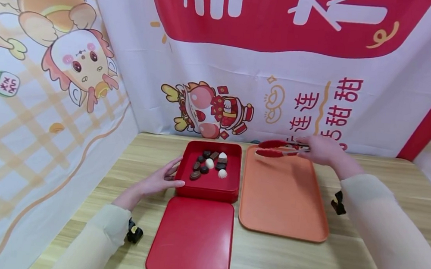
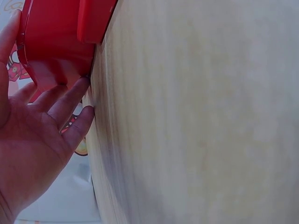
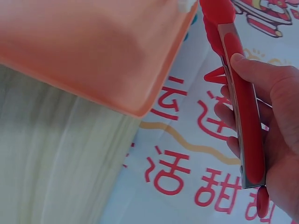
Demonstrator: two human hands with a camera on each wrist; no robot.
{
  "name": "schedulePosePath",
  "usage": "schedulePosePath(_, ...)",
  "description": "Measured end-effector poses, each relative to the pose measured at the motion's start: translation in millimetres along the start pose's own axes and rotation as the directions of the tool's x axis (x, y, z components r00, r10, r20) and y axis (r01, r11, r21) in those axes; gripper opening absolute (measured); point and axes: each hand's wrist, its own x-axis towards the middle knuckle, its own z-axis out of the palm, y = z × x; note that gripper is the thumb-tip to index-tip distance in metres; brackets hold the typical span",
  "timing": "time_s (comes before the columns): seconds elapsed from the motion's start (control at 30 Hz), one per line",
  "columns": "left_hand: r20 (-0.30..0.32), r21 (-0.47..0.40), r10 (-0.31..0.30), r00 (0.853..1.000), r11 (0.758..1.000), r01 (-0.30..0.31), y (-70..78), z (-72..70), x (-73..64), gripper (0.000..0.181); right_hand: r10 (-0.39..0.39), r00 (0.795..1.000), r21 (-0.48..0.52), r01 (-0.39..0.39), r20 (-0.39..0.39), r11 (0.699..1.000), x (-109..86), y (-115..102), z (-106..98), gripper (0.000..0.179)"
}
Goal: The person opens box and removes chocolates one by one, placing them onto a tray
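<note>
My right hand (image 1: 321, 150) grips red-and-silver tongs (image 3: 244, 112) by their handles, above the far edge of the orange tray (image 1: 281, 197). Near the tong tips, a small white piece (image 1: 258, 154) shows at the tray's far left corner; whether the tips touch it, I cannot tell. My left hand (image 1: 159, 179) rests against the left side of the red square box (image 1: 209, 193), its fingers extended along the wall and thumb at the near left corner. Inside the box lie several chocolates (image 1: 204, 169), dark, brown and white.
In front of the box a flat red lid (image 1: 191, 240) lies on the wooden table (image 1: 265, 265). A printed cloth (image 1: 214, 65) hangs behind the table, and another patterned cloth (image 1: 43, 144) stands along the left side. The box and tray are side by side with a narrow gap.
</note>
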Motion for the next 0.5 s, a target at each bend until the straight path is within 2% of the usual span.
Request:
schedulePosePath(0.13,-0.001,-0.005,-0.006,1.0,1.0,0.006,0.7,0.0,-0.9,0.09,0.006,1.0,0.008,-0.005,-0.027,1.0,-3.7,-6,-7,0.056)
schedulePosePath(0.5,-0.006,0.003,-0.019,1.0,1.0,0.019,2.4,0.6,-1.8,0.089,-0.054,0.991,0.032,0.058,-0.125,0.998,-18.0,-24,-28,0.053)
